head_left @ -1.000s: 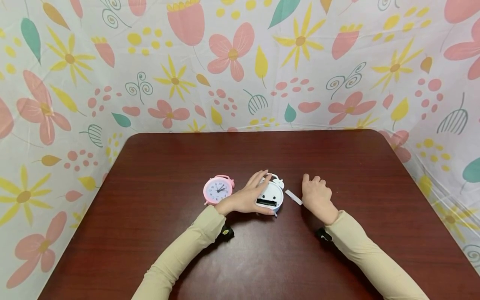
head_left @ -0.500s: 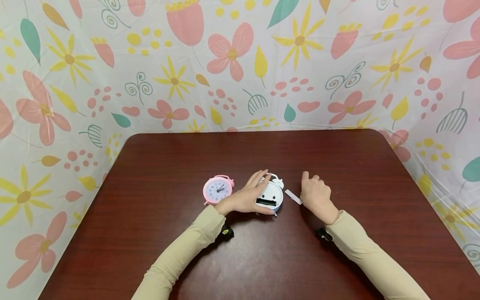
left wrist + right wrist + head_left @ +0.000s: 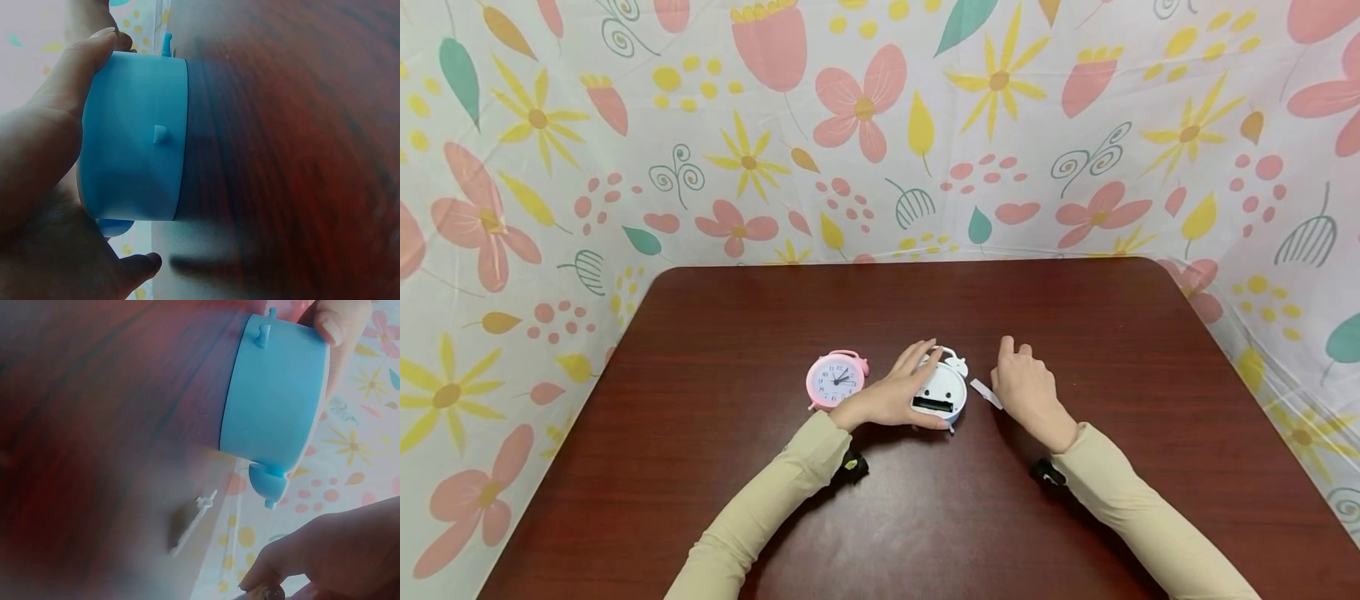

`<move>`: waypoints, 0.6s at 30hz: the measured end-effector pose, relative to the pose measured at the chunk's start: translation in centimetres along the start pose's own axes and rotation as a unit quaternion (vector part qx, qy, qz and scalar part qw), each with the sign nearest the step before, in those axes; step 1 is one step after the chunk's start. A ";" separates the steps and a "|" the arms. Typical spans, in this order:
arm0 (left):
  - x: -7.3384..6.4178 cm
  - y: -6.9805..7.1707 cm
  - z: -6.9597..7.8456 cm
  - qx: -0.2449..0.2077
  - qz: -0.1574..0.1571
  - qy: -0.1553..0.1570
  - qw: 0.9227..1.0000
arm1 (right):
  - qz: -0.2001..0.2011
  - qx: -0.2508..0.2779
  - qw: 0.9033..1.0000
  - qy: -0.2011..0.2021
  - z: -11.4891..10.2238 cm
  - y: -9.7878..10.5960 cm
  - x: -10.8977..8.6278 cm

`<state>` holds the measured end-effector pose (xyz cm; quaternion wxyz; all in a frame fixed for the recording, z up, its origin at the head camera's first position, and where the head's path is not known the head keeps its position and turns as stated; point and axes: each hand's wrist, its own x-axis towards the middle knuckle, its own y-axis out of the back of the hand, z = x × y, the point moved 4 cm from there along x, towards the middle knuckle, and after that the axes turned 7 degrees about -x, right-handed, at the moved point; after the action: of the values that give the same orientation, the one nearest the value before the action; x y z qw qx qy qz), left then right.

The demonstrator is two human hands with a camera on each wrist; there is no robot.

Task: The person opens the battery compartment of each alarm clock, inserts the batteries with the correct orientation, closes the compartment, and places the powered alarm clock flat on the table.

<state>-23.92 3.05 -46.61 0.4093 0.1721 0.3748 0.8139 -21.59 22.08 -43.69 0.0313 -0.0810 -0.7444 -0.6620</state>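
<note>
A white-backed alarm clock point(image 3: 946, 382) lies face down on the table, its dark battery slot and two small black knobs upward. Its side point(image 3: 134, 137) looks blue in the wrist views. My left hand point(image 3: 891, 400) grips it from the left, thumb along the near side and fingers over the far side. A narrow white battery cover point(image 3: 987, 394) lies off the clock, close to my right hand point(image 3: 1028, 387). In the right wrist view, that hand's thumb and fingers meet around a small thing with a shiny end point(image 3: 272, 592), mostly hidden; I cannot tell its kind.
A pink alarm clock point(image 3: 837, 380) lies face up left of the white one, beside my left wrist. The brown table point(image 3: 880, 308) ends at a flower-patterned cloth point(image 3: 865, 192) behind and at both sides.
My right hand has moved a little left and away from me, towards the cover and the white clock, its foremost fingers reaching out more. My left hand and both clocks stay put.
</note>
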 end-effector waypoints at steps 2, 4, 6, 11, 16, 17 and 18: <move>0.0 0.0 0.0 0.001 0.001 -0.001 1.000 | 0.009 0.004 1.000 0.006 -0.1 0.2 -0.1; 0.1 0.0 0.0 0.003 0.001 -0.001 1.000 | 0.020 0.009 1.000 0.012 -0.2 0.4 -0.2; 0.1 0.0 0.0 0.003 0.001 -0.001 1.000 | 0.033 0.015 0.999 0.017 -0.4 0.6 -0.3; 0.1 0.1 0.0 0.000 0.001 -0.002 1.000 | 0.067 0.038 0.996 0.034 -1.0 1.3 -0.3; 0.1 0.0 0.0 0.004 0.002 -0.004 1.000 | 0.092 0.062 0.993 0.052 -1.4 1.6 -0.4; 0.1 0.0 0.0 0.004 0.003 -0.005 1.000 | 0.097 0.068 0.991 0.058 -1.4 1.7 -0.4; 0.1 0.0 0.0 0.005 0.002 -0.004 1.000 | 0.101 0.076 0.990 0.064 -1.5 1.7 -0.4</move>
<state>-23.97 3.11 -46.65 0.4079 0.1784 0.3771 0.8121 -20.97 20.77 -41.90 0.1517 -0.1102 -0.7772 -0.6006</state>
